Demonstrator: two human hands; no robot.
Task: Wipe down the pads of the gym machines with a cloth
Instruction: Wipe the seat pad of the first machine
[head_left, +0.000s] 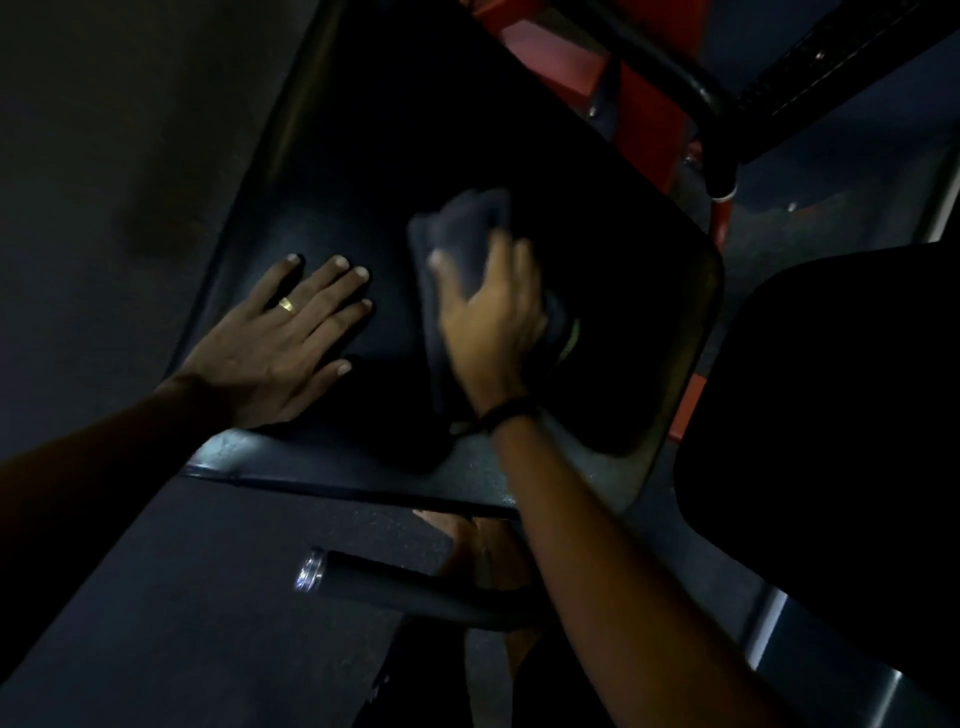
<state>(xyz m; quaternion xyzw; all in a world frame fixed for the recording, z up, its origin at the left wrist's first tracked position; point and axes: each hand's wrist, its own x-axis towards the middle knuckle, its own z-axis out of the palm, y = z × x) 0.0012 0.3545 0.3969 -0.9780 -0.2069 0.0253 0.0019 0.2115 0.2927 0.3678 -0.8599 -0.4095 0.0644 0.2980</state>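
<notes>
Head view: left hand (280, 343) flat on the pad (363, 171), right hand (491, 322) pressing the bunched cloth (462, 228), grip too blurred to tell, which could slide off the right edge.

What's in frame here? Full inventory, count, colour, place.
pad: 1, black, centre, running up and left, both hands on it
cloth: 1, dark grey, on the pad under the right hand, blurred
second pad: 1, black, right edge, only partly in view
frame: 1, red, top, behind the pad
tube: 1, black, top right, crossing the frame
handle: 1, black with a shiny end cap, bottom centre
floor: dark, speckled, bottom left
ring: 1, gold, on a left hand finger
wristband: 1, black, on the right wrist
left hand: flat on the pad, fingers spread
right hand: on the cloth, motion-blurred
</notes>
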